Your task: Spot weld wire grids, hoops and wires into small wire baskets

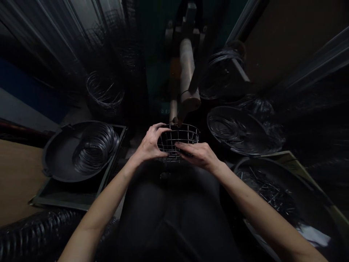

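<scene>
A small round wire basket (180,140) sits in front of me, under the tip of a welding machine arm (188,83). My left hand (151,142) curls round the basket's left rim, fingers hooked over the top ring. My right hand (198,154) grips the basket's near right side, fingers lying across the wires. Both forearms reach in from the bottom of the view over my dark lap.
A dark pan (58,160) at the left holds a stack of wire rings (95,147). Another coil of rings (105,91) stands behind it. At the right are a round tray (267,145) of wire pieces and a larger pan (308,196) with short straight wires.
</scene>
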Demonstrator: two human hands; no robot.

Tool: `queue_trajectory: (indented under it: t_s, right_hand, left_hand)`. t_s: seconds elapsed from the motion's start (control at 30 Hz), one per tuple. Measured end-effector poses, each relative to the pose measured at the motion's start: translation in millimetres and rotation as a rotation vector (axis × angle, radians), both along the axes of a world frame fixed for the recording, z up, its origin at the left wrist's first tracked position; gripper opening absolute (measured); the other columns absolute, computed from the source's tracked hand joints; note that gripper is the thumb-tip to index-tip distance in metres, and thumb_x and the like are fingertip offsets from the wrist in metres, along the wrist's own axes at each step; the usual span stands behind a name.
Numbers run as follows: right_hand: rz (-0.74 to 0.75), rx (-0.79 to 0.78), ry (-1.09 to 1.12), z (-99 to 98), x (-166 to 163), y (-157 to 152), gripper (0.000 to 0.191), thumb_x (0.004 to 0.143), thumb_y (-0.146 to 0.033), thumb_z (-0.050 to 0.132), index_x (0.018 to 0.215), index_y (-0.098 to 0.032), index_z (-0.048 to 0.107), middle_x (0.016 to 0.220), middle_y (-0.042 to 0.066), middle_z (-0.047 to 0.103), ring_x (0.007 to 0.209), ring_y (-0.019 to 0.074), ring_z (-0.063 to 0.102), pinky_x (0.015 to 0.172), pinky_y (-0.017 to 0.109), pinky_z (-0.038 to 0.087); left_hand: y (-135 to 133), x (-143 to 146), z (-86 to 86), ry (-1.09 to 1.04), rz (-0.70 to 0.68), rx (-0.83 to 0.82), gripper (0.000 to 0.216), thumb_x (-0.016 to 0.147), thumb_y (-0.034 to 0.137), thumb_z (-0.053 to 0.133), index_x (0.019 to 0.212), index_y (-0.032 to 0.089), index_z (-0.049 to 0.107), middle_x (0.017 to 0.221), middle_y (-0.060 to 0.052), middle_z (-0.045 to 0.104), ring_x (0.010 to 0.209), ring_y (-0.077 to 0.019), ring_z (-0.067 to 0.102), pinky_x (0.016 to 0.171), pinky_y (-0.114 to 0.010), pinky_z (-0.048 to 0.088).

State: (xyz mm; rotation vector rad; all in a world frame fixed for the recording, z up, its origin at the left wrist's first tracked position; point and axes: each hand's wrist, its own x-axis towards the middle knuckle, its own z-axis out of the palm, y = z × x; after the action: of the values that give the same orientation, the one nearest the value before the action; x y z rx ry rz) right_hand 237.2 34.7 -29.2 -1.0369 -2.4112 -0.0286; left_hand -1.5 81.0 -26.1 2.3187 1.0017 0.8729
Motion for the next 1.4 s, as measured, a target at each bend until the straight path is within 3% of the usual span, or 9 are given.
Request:
queue_trajectory:
  t_s: [0.27, 0.43, 0.57, 0.67, 0.8, 1.13, 1.3, 1.4]
  right_hand:
    - [-0.003, 0.003, 0.029, 8.8, 1.2, 8.3, 0.027, 0.095, -0.03, 0.055, 0.118, -0.022, 0.068, 0.11, 0.002, 0.074, 0.09, 0.0131, 0.073, 0.074, 0.02, 0.059]
    - [-0.066, -0.081, 0.026, 13.0, -3.3, 4.1, 0.029, 0.096, -0.034, 0.052, 0.118, -0.022, 0.069, 0.11, 0.002, 0.074, 0.094, 0.0141, 0.072, 0.081, 0.023, 0.059]
    - [-0.268, -0.057, 0.08, 15.6, -5.0, -16.7, 0.03, 0.096, -0.035, 0.053, 0.118, -0.021, 0.067, 0.115, 0.007, 0.072, 0.098, 0.0162, 0.069, 0.08, 0.025, 0.057]
    - [-0.474, -0.009, 0.152, 14.7, -6.0, -25.2, 0.027, 0.095, -0.041, 0.054, 0.097, -0.02, 0.07, 0.098, 0.008, 0.069, 0.081, 0.0158, 0.066, 0.067, 0.025, 0.052]
    - [-0.521, -0.013, 0.226, 14.3, -8.2, -10.7, 0.03, 0.092, -0.045, 0.057, 0.084, -0.019, 0.067, 0.084, 0.005, 0.062, 0.07, 0.0144, 0.057, 0.062, 0.026, 0.045]
    - [-0.585, -0.105, 0.282, 18.5, -9.3, 12.2, 0.03, 0.089, -0.047, 0.059, 0.08, -0.019, 0.066, 0.083, 0.003, 0.059, 0.068, 0.0139, 0.052, 0.061, 0.027, 0.038]
    - [-0.684, -0.115, 0.25, 21.0, -9.9, 43.6, 0.03, 0.088, -0.047, 0.06, 0.083, -0.019, 0.069, 0.084, 0.005, 0.059, 0.071, 0.0165, 0.053, 0.064, 0.029, 0.042]
    - [-0.682, -0.125, 0.254, 25.8, -2.6, 40.2, 0.036, 0.092, -0.048, 0.052, 0.088, -0.017, 0.071, 0.09, 0.008, 0.061, 0.078, 0.0193, 0.056, 0.072, 0.034, 0.047]
  left_hand:
    - [13.2, 3.8, 5.0, 0.04, -0.001, 0.004, 0.075, 0.053, 0.024, 0.085, 0.121, 0.021, 0.055, 0.137, -0.014, 0.045, 0.131, -0.0345, 0.045, 0.11, -0.049, 0.041]
    - [16.2, 2.9, 6.4, 0.036, -0.02, 0.003, 0.073, 0.056, 0.026, 0.085, 0.122, 0.021, 0.055, 0.134, -0.012, 0.048, 0.129, -0.0324, 0.048, 0.11, -0.047, 0.042]
    - [14.3, 2.7, 9.0, 0.019, 0.0, 0.004, 0.075, 0.054, 0.026, 0.085, 0.123, 0.022, 0.055, 0.133, -0.011, 0.049, 0.128, -0.0317, 0.049, 0.109, -0.048, 0.043]
    - [16.6, 3.5, 10.2, 0.013, 0.001, -0.013, 0.073, 0.055, 0.025, 0.084, 0.123, 0.022, 0.056, 0.132, -0.01, 0.05, 0.127, -0.0307, 0.05, 0.109, -0.047, 0.044]
    - [31.7, 5.6, 10.1, -0.004, 0.038, -0.039, 0.071, 0.056, 0.03, 0.086, 0.121, 0.02, 0.058, 0.132, -0.011, 0.049, 0.127, -0.0295, 0.051, 0.11, -0.044, 0.044]
    - [56.0, 8.9, 7.3, -0.023, 0.026, -0.032, 0.074, 0.055, 0.03, 0.088, 0.122, 0.016, 0.059, 0.129, -0.012, 0.051, 0.124, -0.0286, 0.052, 0.11, -0.044, 0.043]
    - [81.6, 17.3, 11.0, -0.025, 0.067, -0.1, 0.075, 0.052, 0.03, 0.088, 0.12, 0.016, 0.06, 0.123, -0.01, 0.054, 0.118, -0.0279, 0.056, 0.109, -0.044, 0.044]
    - [84.9, 11.6, 2.0, -0.077, 0.049, -0.04, 0.076, 0.055, 0.033, 0.088, 0.123, 0.018, 0.058, 0.128, -0.011, 0.054, 0.124, -0.0279, 0.053, 0.113, -0.044, 0.04]
